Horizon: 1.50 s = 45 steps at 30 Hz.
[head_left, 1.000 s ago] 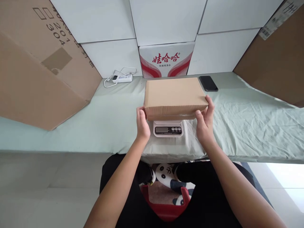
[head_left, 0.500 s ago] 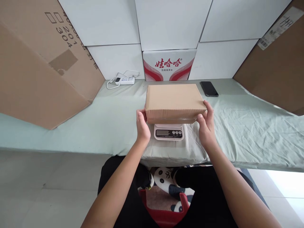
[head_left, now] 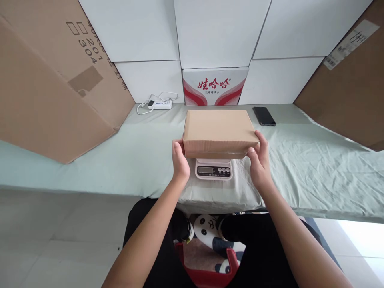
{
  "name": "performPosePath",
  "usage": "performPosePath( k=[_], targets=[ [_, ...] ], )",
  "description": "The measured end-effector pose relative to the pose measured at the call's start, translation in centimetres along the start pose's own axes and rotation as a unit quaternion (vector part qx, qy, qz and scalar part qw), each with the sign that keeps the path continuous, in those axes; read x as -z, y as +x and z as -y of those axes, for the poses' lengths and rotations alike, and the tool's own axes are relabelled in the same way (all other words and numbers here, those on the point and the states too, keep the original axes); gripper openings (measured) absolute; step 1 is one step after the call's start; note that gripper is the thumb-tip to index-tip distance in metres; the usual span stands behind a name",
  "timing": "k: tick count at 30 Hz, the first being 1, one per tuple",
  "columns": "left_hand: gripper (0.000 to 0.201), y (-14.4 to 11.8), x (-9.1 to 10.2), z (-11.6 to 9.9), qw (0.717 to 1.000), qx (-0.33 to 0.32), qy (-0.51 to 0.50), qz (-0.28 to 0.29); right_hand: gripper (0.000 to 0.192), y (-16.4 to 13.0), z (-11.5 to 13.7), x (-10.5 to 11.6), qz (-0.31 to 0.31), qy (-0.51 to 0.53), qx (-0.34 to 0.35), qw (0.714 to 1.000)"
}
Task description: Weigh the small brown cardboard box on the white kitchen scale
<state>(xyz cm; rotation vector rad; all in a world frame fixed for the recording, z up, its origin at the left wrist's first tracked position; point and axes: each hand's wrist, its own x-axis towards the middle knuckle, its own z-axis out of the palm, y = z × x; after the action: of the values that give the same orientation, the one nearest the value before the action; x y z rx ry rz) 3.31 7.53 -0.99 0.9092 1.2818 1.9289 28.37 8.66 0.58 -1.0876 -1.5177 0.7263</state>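
Observation:
A closed brown cardboard box (head_left: 220,126) lies flat over a small white digital kitchen scale (head_left: 213,172), covering its weighing surface; whether the box rests on it fully is hidden. The scale's display and buttons show in front of the box. My left hand (head_left: 180,162) grips the box's left end, its thumb up and the fingers partly hidden behind the side. At the near right corner my right hand (head_left: 259,162) holds the box, thumb on the front face and fingers along the right edge.
A black phone (head_left: 264,116) lies behind the box to the right. A white power strip with a cable (head_left: 160,105) is at the back left. A printed white and red carton (head_left: 214,86) stands behind. Large cardboard cartons flank both sides (head_left: 99,116) of the green-clothed table (head_left: 144,160).
The view has tilted slightly, so the surroundings sit lower in the picture. Both hands keep hold of the box, which has shifted very little over the scale.

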Motion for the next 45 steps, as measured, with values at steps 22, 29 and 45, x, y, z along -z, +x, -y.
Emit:
performPosePath(
  k=[22,29,45],
  targets=[
    [0.069,0.18,0.15,-0.42,0.999,0.025,-0.023,0.0,0.078,0.04,-0.23,0.13,-0.023,0.031,-0.036,0.999],
    [0.067,0.28,0.23,-0.24,1.0,0.017,-0.014,0.005,0.071,0.13,-0.51,0.1,-0.02,0.018,-0.024,0.999],
    [0.069,0.47,0.44,0.31,1.0,0.026,-0.002,0.008,0.071,0.02,0.01,-0.18,0.001,0.019,-0.023,1.0]
  ],
)
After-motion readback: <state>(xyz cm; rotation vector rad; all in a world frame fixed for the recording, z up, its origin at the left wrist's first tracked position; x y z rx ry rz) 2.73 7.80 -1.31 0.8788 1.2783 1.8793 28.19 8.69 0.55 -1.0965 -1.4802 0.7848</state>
